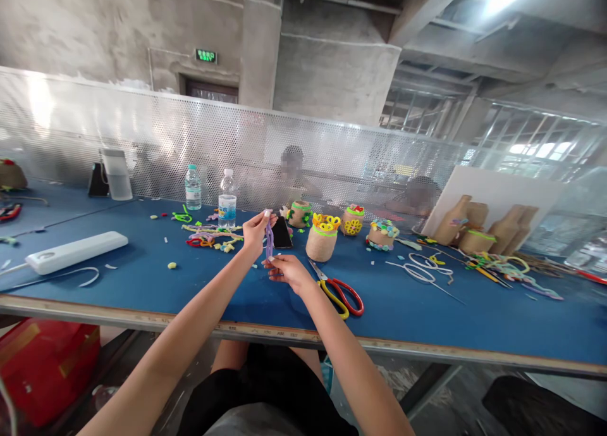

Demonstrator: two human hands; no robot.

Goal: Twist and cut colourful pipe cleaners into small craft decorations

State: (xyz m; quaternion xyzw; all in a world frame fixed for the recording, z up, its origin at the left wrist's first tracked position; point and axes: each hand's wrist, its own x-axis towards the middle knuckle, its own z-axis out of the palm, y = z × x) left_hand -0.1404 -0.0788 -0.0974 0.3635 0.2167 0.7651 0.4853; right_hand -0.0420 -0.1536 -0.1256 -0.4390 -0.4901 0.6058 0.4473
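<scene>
My left hand (257,232) pinches the top of a twisted purple pipe cleaner (269,240) above the blue table (118,278). My right hand (289,273) holds its lower end between the fingers. Just right of my right hand lie scissors with red and yellow handles (337,295), not touched. Beyond my hands stands a jute-wrapped jar (321,245) with yellow pipe-cleaner coils at its top. A black phone (282,232) lies beside my left hand, and loose pipe-cleaner pieces (213,236) are scattered to its left.
Two water bottles (227,200) stand at the back, before a perforated metal screen (190,138). A white power strip (76,252) lies left. Jute bottle shapes (474,230) and tangled pipe cleaners (502,270) sit right. A person (291,173) sits beyond the screen.
</scene>
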